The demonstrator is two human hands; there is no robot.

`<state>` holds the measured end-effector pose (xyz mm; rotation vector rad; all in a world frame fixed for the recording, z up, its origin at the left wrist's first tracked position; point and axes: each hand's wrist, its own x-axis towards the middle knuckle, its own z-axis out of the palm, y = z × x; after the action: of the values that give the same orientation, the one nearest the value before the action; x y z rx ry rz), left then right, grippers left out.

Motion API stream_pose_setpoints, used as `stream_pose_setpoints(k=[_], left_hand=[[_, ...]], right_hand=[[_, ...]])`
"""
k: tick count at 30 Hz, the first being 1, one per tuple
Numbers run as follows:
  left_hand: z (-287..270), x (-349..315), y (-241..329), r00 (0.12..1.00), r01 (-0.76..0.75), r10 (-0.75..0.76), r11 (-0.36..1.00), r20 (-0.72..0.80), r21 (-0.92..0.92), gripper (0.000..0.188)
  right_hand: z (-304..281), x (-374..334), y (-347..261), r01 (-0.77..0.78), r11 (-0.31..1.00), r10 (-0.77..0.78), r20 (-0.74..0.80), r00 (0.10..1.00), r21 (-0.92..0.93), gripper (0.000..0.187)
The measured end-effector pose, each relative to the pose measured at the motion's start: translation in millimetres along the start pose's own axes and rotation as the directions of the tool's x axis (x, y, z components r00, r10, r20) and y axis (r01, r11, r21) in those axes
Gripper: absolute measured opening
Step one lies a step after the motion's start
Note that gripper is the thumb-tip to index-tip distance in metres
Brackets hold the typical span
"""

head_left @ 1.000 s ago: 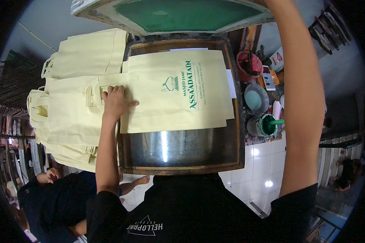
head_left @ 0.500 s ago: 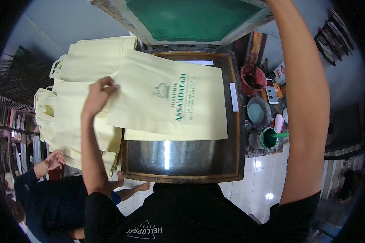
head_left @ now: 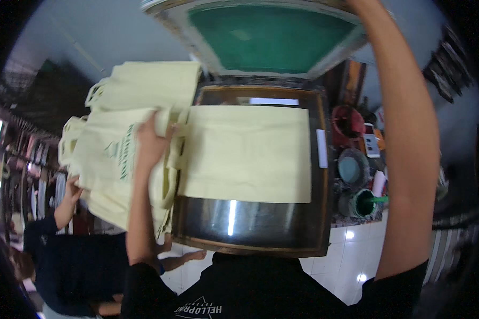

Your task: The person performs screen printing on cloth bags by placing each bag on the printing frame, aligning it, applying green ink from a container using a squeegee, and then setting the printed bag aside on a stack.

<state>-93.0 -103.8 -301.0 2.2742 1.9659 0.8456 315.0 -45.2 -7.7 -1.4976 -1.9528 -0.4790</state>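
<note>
My left hand is over the right part of a cream bag with a green print, which lies on the bag pile at the left. Its fingers are smeared by motion, so its grip on the bag is unclear. At the top edge, my right hand holds the near right corner of a raised printing screen with green mesh; its fingertips are cut off. Below the screen, a plain cream bag lies flat on the dark, glossy printing board.
At the left, a co-worker's hand touches the pile's edge. More cream bags lie behind. Right of the board stand a red tub, a grey bowl, a pot of green ink and a white phone-like device.
The printed bag has moved left off the board onto the pile, uncovering the plain bag. The co-worker's hand has come up to the pile. My right hand stays on the screen.
</note>
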Motion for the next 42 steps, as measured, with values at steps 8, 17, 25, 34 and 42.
stream_pose_setpoints(k=[8,17,25,34,42], left_hand=[[218,-10,239,0.818,-0.238,0.247,0.967,0.519,-0.087,0.098],[230,9,270,0.77,-0.277,0.26,0.959,0.583,-0.06,0.105],[236,13,278,0.784,-0.232,0.216,0.972,0.582,-0.048,0.11],[222,16,294,0.716,-0.072,0.041,0.997,0.696,0.015,0.115],[217,25,295,0.724,-0.087,0.043,0.996,0.689,0.029,0.121]], right_hand=[[-2,2,5,0.045,0.998,-0.047,0.048,0.998,0.037,0.048],[-3,-3,13,0.122,0.992,-0.122,-0.001,0.992,0.006,0.037],[8,12,10,0.078,0.995,-0.076,0.024,0.997,-0.067,0.03],[-5,-7,7,0.094,0.994,-0.095,0.005,0.995,0.049,0.032],[-10,-13,2,0.062,0.993,-0.064,0.014,0.998,0.105,0.041]])
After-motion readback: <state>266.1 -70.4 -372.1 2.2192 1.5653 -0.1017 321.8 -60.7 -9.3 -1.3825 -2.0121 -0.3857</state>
